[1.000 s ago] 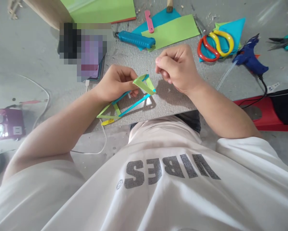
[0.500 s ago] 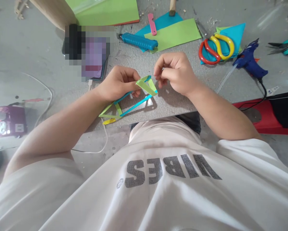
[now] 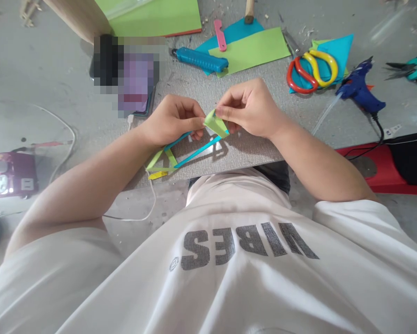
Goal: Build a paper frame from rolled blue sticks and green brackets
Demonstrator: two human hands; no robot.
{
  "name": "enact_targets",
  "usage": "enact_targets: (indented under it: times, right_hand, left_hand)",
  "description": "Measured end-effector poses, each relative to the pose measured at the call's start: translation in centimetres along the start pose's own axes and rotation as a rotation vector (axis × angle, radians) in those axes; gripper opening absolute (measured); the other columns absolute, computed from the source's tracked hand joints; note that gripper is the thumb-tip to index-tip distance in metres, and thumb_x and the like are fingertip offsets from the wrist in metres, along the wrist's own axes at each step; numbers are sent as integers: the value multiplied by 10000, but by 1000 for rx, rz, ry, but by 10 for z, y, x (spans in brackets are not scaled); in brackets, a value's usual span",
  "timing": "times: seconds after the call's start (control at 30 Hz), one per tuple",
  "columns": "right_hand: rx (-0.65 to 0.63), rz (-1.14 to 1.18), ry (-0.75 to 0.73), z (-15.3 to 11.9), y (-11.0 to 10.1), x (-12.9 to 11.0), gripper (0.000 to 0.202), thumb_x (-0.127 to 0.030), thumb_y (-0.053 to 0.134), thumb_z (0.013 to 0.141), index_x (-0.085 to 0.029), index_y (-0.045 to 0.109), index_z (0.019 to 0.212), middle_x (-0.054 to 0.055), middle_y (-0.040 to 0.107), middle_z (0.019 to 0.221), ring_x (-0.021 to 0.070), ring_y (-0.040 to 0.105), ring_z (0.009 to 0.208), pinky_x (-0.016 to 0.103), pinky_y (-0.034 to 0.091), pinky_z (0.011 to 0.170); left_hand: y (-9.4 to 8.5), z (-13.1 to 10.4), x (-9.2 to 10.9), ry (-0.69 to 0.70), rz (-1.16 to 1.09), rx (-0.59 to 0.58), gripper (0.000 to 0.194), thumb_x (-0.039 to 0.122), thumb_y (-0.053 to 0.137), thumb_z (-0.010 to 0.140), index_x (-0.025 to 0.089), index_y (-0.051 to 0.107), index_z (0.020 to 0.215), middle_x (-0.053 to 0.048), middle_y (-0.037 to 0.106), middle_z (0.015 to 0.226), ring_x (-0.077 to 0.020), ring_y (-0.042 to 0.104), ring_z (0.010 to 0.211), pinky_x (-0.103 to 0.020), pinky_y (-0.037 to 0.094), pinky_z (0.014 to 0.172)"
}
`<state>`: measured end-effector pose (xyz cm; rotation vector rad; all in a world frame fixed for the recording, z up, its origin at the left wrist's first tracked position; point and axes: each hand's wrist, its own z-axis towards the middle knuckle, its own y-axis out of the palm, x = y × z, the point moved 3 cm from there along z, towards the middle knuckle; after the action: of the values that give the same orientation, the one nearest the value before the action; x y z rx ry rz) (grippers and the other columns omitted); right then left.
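A frame of folded green and blue paper strips [image 3: 199, 152] is held over the table's near edge. Two green triangular loops stand at its ends, joined by blue strips. My left hand [image 3: 175, 120] pinches the frame beside the right-hand green loop [image 3: 216, 125], thumb and forefinger at its left corner. The thumb and forefinger of my right hand [image 3: 248, 109] are closed on the top corner of that same loop. The other green loop [image 3: 162, 160] hangs below my left wrist, next to a small yellow object [image 3: 158, 175].
Beyond my hands lie a blue cutter [image 3: 201, 60], a pink folding tool [image 3: 220, 35] and green paper [image 3: 253, 48]. Red and yellow-handled scissors [image 3: 311, 72], a blue glue gun [image 3: 361, 88] and pliers [image 3: 412, 72] are at the right. A phone [image 3: 137, 79] sits at the left.
My right hand has moved left and closed on the green loop's top corner. That loop has tilted and narrowed slightly, while my left hand has stayed nearly in place.
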<state>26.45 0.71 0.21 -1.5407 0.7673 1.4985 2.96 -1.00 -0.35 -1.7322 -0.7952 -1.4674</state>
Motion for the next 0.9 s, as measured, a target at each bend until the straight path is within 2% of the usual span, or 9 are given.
enact_targets:
  times: [0.07, 0.17, 0.33, 0.43, 0.5, 0.6, 0.67, 0.77, 0.9]
  right_hand:
    - [0, -28, -9, 0, -1, 0, 510, -544, 1215, 829, -301, 769, 789, -16, 762, 681, 167, 643, 527, 330, 470, 463]
    - [73, -87, -40, -3, -5, -4, 513, -591, 1165, 864, -327, 737, 765, -16, 747, 677, 185, 615, 536, 363, 478, 476]
    - [384, -124, -147, -1, -27, -9, 522, -752, 929, 1003, -370, 658, 772, -4, 656, 668, 230, 569, 564, 433, 460, 518]
    - [483, -102, -168, 3, -39, -5, 686, -868, 805, 1061, -351, 507, 721, 9, 548, 621, 239, 524, 546, 454, 445, 516]
    - [382, -108, -157, 4, -37, -2, 767, -929, 857, 1023, -338, 485, 704, 8, 547, 628, 221, 529, 549, 445, 466, 521]
    - [101, -126, -108, 1, -21, 2, 647, -845, 1070, 906, -321, 700, 825, 5, 732, 781, 189, 633, 625, 395, 552, 564]
    - [-11, -135, -84, -2, -12, 5, 559, -759, 1116, 908, -296, 809, 959, 16, 829, 899, 189, 711, 710, 360, 611, 615]
    - [-37, -158, -89, -6, -6, 6, 480, -667, 1098, 972, -257, 849, 1001, 37, 865, 939, 203, 772, 819, 333, 658, 696]
    - [-35, -168, -110, -9, -6, 3, 435, -598, 1102, 982, -240, 856, 963, 41, 844, 897, 213, 784, 839, 332, 662, 712]
  left_hand:
    - [0, 0, 0, -16, -1, 3, 550, 703, 1169, 836, 294, 801, 815, -4, 829, 715, -138, 618, 627, -349, 621, 692]
    - [1, -1, 2, -24, -2, -10, 537, 671, 1167, 841, 288, 792, 809, -9, 814, 705, -144, 625, 644, -348, 623, 709]
    - [-1, -1, -2, -32, 3, -27, 520, 694, 1111, 931, 301, 776, 872, 5, 783, 688, -166, 646, 722, -359, 645, 784]
    - [-2, 0, -4, -18, -8, -36, 551, 693, 1124, 925, 288, 756, 860, 10, 771, 689, -154, 640, 715, -348, 646, 764]
    - [-1, 1, -5, -9, -11, -36, 556, 675, 1128, 923, 270, 753, 861, 1, 769, 707, -152, 641, 701, -362, 659, 753]
    - [0, 1, -7, -15, -5, 25, 543, 642, 1082, 987, 251, 723, 875, -14, 753, 730, -165, 661, 707, -382, 665, 744]
    - [3, -1, -8, -37, 8, 69, 519, 597, 1044, 1050, 237, 706, 890, -23, 743, 742, -179, 703, 740, -380, 675, 762]
    - [10, -4, -6, -54, 3, 77, 448, 482, 1049, 1054, 212, 729, 891, -32, 747, 747, -197, 763, 746, -369, 684, 746]
    - [16, -5, -1, -19, -12, 95, 372, 356, 1092, 975, 215, 757, 895, -24, 765, 750, -217, 797, 753, -350, 673, 703]
